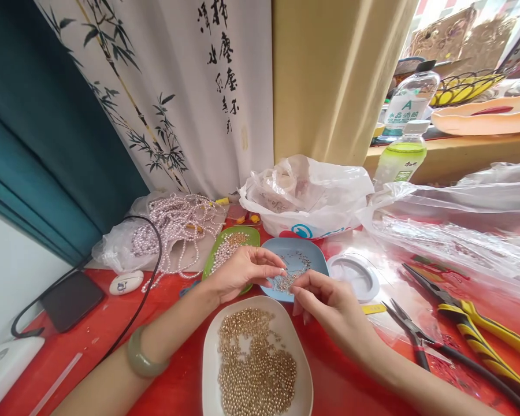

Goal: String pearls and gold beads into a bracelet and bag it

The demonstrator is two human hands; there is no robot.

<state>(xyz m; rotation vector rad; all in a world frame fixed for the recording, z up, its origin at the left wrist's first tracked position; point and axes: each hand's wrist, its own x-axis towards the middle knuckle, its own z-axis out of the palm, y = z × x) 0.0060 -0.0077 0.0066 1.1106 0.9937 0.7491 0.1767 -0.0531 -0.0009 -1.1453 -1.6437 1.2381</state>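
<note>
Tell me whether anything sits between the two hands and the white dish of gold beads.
Nothing visible does. The left hand and right hand hover just behind the white dish of gold beads, above the blue dish; the dish lies uncovered.

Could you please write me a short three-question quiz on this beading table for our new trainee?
1. True or false: the white dish nearest the person holds gold beads.
2. Which hand wears the green bangle?
3. Over which dish do the left hand and right hand meet: A green, B blue, C white?

Key: 1 true. 2 the left. 3 B, with fingertips pinched close together above its small silver pieces.
</note>
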